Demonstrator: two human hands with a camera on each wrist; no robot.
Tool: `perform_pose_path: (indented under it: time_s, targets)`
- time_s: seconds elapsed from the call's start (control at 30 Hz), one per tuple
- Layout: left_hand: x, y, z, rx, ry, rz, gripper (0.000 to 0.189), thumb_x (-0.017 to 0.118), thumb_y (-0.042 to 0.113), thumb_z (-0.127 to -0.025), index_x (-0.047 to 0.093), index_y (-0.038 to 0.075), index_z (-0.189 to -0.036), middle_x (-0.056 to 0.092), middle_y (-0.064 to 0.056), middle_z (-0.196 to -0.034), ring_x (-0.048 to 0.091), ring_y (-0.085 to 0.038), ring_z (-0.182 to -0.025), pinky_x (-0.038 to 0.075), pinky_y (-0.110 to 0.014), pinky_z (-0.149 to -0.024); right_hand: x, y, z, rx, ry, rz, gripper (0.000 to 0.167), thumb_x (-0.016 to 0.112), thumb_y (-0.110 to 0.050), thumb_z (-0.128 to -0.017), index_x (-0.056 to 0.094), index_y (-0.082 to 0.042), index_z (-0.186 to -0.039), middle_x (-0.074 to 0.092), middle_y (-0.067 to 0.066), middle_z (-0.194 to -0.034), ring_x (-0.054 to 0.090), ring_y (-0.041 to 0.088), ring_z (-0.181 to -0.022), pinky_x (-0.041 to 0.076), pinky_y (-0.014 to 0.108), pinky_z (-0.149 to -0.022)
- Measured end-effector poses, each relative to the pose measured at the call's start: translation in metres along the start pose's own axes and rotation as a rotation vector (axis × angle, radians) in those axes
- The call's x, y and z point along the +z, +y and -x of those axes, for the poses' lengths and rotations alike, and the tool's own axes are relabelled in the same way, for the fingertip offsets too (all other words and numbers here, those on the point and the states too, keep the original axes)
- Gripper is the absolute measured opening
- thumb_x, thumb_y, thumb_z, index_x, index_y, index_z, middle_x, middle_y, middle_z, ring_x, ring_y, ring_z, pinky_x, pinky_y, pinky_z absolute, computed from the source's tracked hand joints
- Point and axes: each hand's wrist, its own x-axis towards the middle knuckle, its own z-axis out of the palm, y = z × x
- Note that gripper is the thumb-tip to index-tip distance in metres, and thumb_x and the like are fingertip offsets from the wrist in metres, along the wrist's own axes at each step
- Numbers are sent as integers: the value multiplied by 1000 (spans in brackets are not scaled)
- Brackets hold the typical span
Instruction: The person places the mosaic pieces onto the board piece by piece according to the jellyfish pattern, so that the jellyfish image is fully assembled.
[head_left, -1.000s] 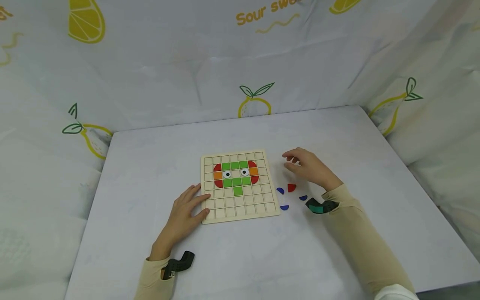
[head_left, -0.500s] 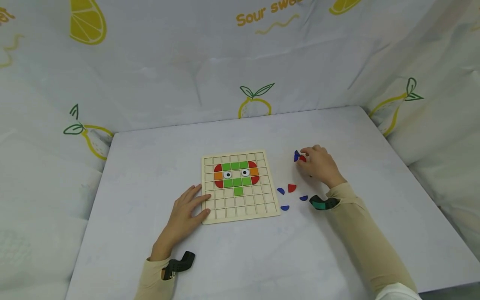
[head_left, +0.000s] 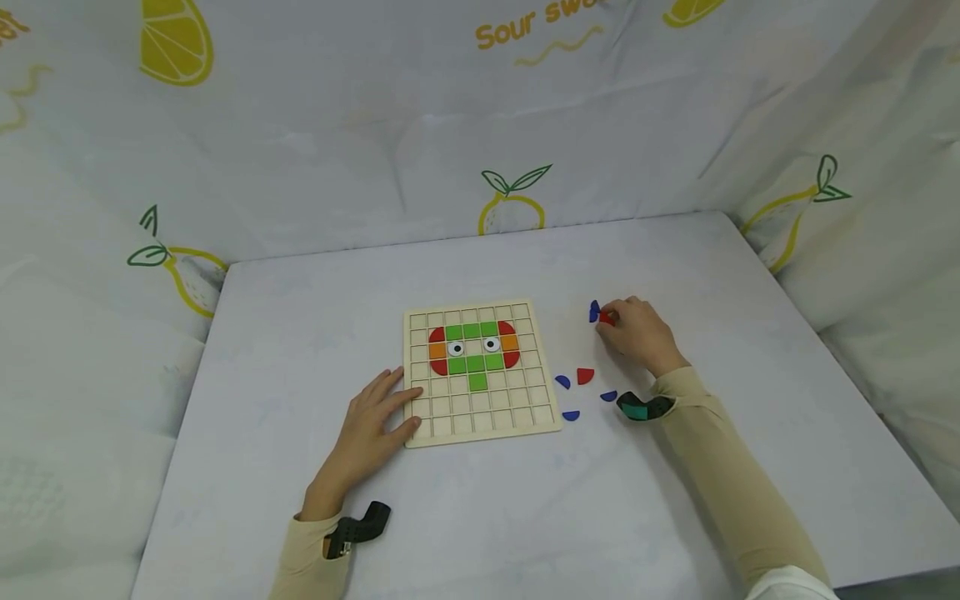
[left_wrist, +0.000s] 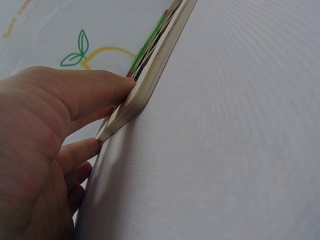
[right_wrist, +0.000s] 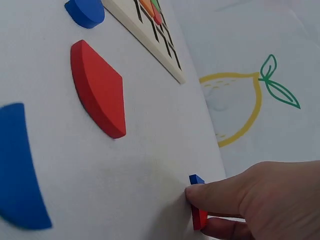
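Observation:
In the head view my left hand (head_left: 367, 425) rests against the left edge of a wooden grid board (head_left: 442, 427), its thumb and fingers touching the rim. Green, orange and red tiles (head_left: 477, 382) and two eye pieces (head_left: 491, 344) form a pattern on the board. Right of the board, my right hand (head_left: 639, 333) pinches a red rounded piece (head_left: 607, 318) between thumb and fingers, partly hidden by them. Small blue pieces (head_left: 594, 310) lie right beside it. The right wrist view shows the thumb on this red piece (right_wrist: 199, 218), low over the white surface.
Between board and right wrist lie a loose red quarter-circle (head_left: 585, 377) and blue half-circles (head_left: 562, 382), spread apart. A white-covered table (head_left: 300, 333) carries everything. A fabric curtain with lemon prints (head_left: 337, 150) stands behind and at both sides.
My right hand has moved right, away from the board, uncovering the blue and red pieces, and its fingers have closed on the red piece. The left hand stays at the board's edge.

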Motion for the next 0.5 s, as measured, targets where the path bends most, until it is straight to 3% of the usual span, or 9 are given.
perform_pose_path:
  time_s: [0.2, 0.5]
  targets:
    - [0, 0, 0, 6, 2, -1, 44, 73, 22, -92, 65, 15, -135, 38, -12, -163, 23, -36, -155, 20, -63, -119, -1, -8, 6, 4, -4, -32, 38, 65, -21, -97, 64, 2, -127, 62, 23, -115, 56, 36, -103, 54, 51, -88]
    - [0, 2, 0, 3, 9, -9, 44, 73, 21, -92, 65, 15, -135, 39, -13, -162, 24, -37, -155, 21, -63, -119, -5, -43, 17, -92, -17, -134, 36, 69, -23, -97, 66, -3, -127, 64, 18, -118, 55, 34, -107, 54, 47, -90]
